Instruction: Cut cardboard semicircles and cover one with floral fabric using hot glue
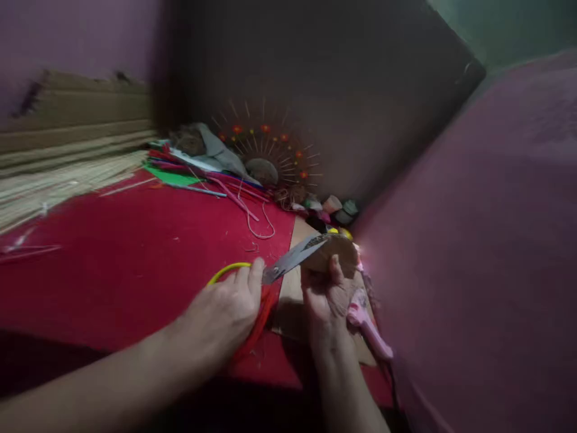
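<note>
My left hand (pixel 232 304) is closed round the handles of a pair of scissors (pixel 288 263) with a yellow loop. The slightly parted blades point up and right and lie at the upper left edge of a round brown piece (pixel 331 255), which looks like cardboard. That piece is gripped in my right hand (pixel 328 294), its thumb pressed on the near face. A pink glue gun (pixel 372 331) lies just right of my right wrist. Below my hands is a cardboard sheet (pixel 291 294), and something red (pixel 265 313) hangs beside my left hand, its kind unclear.
A red cloth (pixel 148 252) covers the surface. Thin sticks (pixel 67 180) and cardboard (pixel 90 108) are at the left. Coloured sheets (pixel 180 174) lie at the back, near a fan of sticks with red flowers (pixel 265 129). A pink wall (pixel 473 270) stands close on the right.
</note>
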### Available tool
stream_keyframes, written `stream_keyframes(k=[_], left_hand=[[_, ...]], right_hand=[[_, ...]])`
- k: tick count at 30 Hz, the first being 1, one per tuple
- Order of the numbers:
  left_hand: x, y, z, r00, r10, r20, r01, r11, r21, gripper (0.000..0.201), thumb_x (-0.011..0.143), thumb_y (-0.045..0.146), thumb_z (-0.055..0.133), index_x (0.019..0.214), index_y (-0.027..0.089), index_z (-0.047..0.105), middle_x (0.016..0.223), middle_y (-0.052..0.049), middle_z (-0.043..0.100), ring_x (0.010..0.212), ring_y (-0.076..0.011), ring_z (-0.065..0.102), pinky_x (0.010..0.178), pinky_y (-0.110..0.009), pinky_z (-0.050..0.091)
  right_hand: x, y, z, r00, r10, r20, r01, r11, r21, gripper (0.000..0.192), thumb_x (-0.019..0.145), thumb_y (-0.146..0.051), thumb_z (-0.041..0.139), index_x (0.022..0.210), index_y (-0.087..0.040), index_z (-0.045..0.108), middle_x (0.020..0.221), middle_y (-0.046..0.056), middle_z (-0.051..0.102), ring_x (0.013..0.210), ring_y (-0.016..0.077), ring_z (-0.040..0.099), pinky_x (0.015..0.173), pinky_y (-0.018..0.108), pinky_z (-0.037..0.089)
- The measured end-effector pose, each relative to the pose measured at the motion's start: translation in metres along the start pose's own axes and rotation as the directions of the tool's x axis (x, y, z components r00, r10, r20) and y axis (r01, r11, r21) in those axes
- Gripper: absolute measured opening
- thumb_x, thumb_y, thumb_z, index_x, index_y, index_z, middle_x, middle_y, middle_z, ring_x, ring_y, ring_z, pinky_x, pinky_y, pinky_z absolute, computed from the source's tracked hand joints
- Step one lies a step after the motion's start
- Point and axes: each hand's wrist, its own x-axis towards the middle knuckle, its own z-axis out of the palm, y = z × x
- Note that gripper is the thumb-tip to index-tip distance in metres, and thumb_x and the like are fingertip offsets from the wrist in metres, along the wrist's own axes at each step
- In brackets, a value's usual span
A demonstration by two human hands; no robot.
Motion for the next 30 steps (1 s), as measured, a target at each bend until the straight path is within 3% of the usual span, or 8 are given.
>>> stream_keyframes(k=[8,13,18,21,24,27,30], left_hand=[[0.005,0.001,-0.004,0.996,0.057,-0.075,-0.057,0.998,0.003,0.053,0.081,-0.004,0.03,0.127,-0.009,0.056,0.098,-0.027,0.07,0.085,-0.0293,0.074,0.065,-0.035,0.063],[0.006,-0.003,-0.002,0.999,0.051,-0.002,-0.051,0.996,-0.071,0.05,0.079,-0.003,0.035,0.126,-0.004,0.055,0.09,-0.019,0.069,0.076,-0.0256,0.073,0.059,-0.032,0.061],[0.008,-0.008,-0.005,0.996,0.092,-0.019,-0.093,0.988,-0.12,0.034,0.077,-0.002,0.036,0.099,0.008,0.06,0.079,-0.011,0.065,0.057,-0.0211,0.067,0.048,-0.028,0.053],[0.009,-0.016,0.002,0.998,0.057,-0.041,-0.063,0.984,-0.167,0.025,0.078,0.001,0.038,0.089,0.013,0.057,0.066,-0.006,0.061,0.048,-0.02,0.061,0.043,-0.027,0.045],[0.012,-0.029,0.016,0.998,-0.059,-0.035,0.048,0.964,-0.262,0.028,0.083,0.004,0.036,0.101,0.011,0.057,0.058,-0.004,0.059,0.05,-0.0228,0.062,0.046,-0.03,0.045],[0.014,-0.04,0.03,0.979,-0.164,-0.118,0.114,0.931,-0.346,0.04,0.09,0.009,0.031,0.125,0.005,0.05,0.084,-0.015,0.07,0.073,-0.0277,0.07,0.062,-0.039,0.055],[0.012,-0.041,0.038,0.943,-0.22,-0.249,0.113,0.917,-0.383,0.05,0.091,0.012,0.031,0.139,0.002,0.04,0.117,-0.024,0.065,0.105,-0.0316,0.066,0.084,-0.045,0.056]], right_hand=[[-0.004,0.0,-0.002,1.0,-0.03,-0.009,0.03,0.998,-0.047,0.023,0.085,-0.006,0.057,0.085,-0.023,0.074,0.084,-0.003,0.08,0.08,0.0103,0.074,0.086,0.029,0.058],[-0.002,0.001,-0.006,0.998,-0.055,0.016,0.055,0.996,-0.064,0.022,0.082,-0.005,0.064,0.088,-0.024,0.073,0.086,-0.004,0.08,0.084,0.0101,0.073,0.1,0.035,0.053],[0.001,0.002,-0.007,1.0,-0.026,0.011,0.027,0.995,-0.092,0.019,0.084,-0.009,0.063,0.083,-0.024,0.073,0.078,-0.002,0.079,0.085,0.0148,0.074,0.106,0.047,0.047],[0.005,0.001,-0.01,0.997,-0.053,0.047,0.058,0.991,-0.119,0.017,0.081,-0.011,0.067,0.082,-0.026,0.073,0.08,-0.003,0.079,0.09,0.0155,0.073,0.106,0.048,0.046],[0.008,-0.001,-0.013,0.996,-0.062,0.069,0.07,0.99,-0.121,0.015,0.08,-0.012,0.069,0.081,-0.026,0.073,0.081,-0.004,0.079,0.088,0.0139,0.073,0.104,0.044,0.049],[0.007,-0.003,-0.011,0.998,-0.024,0.051,0.029,0.994,-0.102,0.015,0.083,-0.012,0.066,0.079,-0.024,0.073,0.08,-0.003,0.079,0.082,0.0121,0.073,0.094,0.037,0.055],[0.005,-0.004,-0.007,1.0,0.018,0.009,-0.017,0.997,-0.082,0.017,0.085,-0.012,0.062,0.078,-0.023,0.073,0.078,-0.002,0.079,0.078,0.0117,0.074,0.082,0.03,0.059]])
